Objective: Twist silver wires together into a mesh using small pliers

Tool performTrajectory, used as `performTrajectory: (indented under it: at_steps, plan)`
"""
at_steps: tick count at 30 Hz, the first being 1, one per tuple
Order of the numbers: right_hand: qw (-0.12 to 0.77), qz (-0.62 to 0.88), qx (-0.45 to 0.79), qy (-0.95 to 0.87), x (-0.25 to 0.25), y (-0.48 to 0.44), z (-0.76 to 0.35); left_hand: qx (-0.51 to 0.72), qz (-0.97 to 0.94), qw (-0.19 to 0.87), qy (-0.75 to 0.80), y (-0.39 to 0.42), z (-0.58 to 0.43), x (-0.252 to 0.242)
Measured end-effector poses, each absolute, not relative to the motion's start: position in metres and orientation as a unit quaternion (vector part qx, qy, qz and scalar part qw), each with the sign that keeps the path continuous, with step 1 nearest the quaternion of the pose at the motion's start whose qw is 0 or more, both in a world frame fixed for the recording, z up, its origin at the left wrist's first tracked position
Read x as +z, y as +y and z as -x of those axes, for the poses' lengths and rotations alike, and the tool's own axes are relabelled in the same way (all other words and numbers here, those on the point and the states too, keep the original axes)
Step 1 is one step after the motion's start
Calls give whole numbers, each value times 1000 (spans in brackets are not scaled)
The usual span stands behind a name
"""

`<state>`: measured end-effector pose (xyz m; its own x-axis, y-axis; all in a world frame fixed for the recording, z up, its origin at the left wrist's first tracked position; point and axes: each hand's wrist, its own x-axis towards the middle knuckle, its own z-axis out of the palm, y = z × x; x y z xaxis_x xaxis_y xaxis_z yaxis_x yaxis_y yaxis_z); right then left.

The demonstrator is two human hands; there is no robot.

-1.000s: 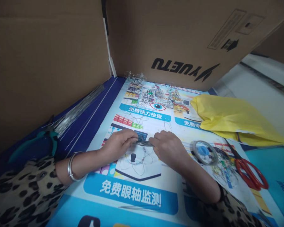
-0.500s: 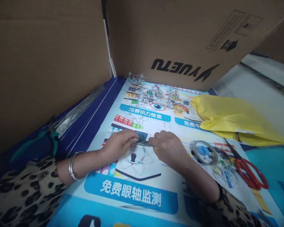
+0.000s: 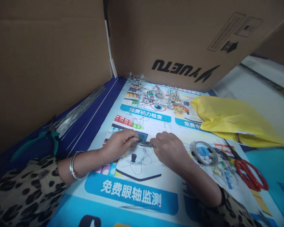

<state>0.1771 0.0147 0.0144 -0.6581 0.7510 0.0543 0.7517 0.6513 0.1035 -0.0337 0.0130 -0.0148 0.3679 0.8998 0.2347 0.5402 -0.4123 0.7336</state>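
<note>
My left hand (image 3: 119, 144) and my right hand (image 3: 169, 148) rest on a printed poster (image 3: 132, 192), fingers pinched toward each other. Between the two sets of fingertips runs a short bundle of thin metal wire (image 3: 144, 144), gripped at both ends. Loose loops of fine wire (image 3: 137, 160) trail below it on the poster. A silver bangle (image 3: 73, 165) sits on my left wrist, and both sleeves are leopard print.
Cardboard walls (image 3: 49, 63) close off the left and back. Straight wire rods (image 3: 80, 108) and teal-handled pliers (image 3: 41, 142) lie at left. A tape roll (image 3: 203, 153), red scissors (image 3: 249, 173), a yellow bag (image 3: 234, 121) and tangled wire pieces (image 3: 161, 94) lie right and behind.
Almost nothing has moved. Both hands keep their pinch on the wire bundle, and the view has shifted very slightly.
</note>
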Motion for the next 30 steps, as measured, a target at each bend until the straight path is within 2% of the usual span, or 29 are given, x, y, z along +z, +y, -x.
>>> performTrajectory:
  at_steps: [30]
  plan:
    - [-8, 430, -52, -901, 16, 13, -175, 321, -798, 275, 429, 12, 34, -11]
